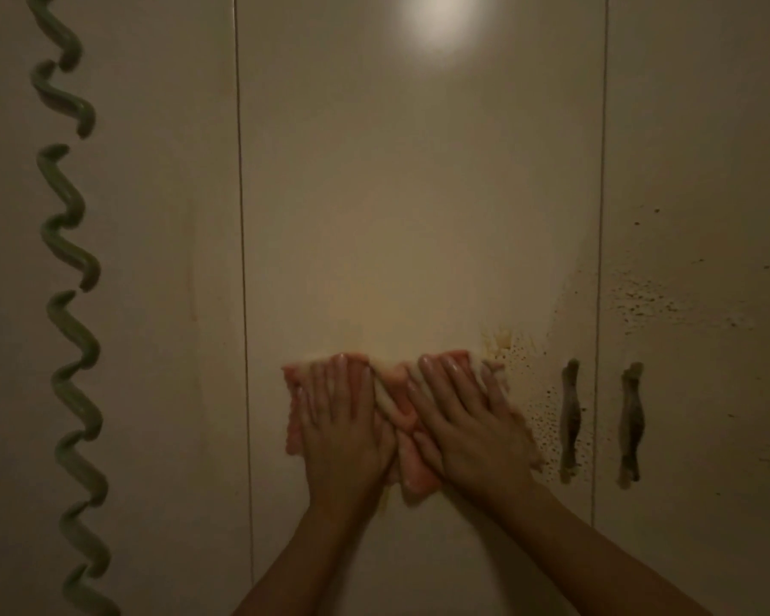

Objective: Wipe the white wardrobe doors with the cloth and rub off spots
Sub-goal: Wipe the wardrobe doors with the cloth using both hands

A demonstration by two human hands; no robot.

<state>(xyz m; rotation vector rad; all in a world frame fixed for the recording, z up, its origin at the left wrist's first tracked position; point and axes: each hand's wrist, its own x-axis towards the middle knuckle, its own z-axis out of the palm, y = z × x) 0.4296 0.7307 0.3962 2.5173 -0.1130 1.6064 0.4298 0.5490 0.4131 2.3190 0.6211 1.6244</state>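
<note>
A pink cloth (396, 404) lies flat against the middle white wardrobe door (419, 193). My left hand (345, 424) presses the cloth's left part with straight fingers pointing up. My right hand (467, 424) presses its right part the same way, and the cloth bunches into a fold between the two hands. Dark spots (534, 393) and a yellowish smear (501, 337) mark the door just right of the cloth. More specks (667, 300) cover the right door (707, 148).
Two wavy vertical handles (571, 420) (631, 424) flank the seam between the middle and right doors. A green spiral decoration (70, 304) runs down the left door (152, 260). A lamp's glare (441, 28) shows at the top of the middle door.
</note>
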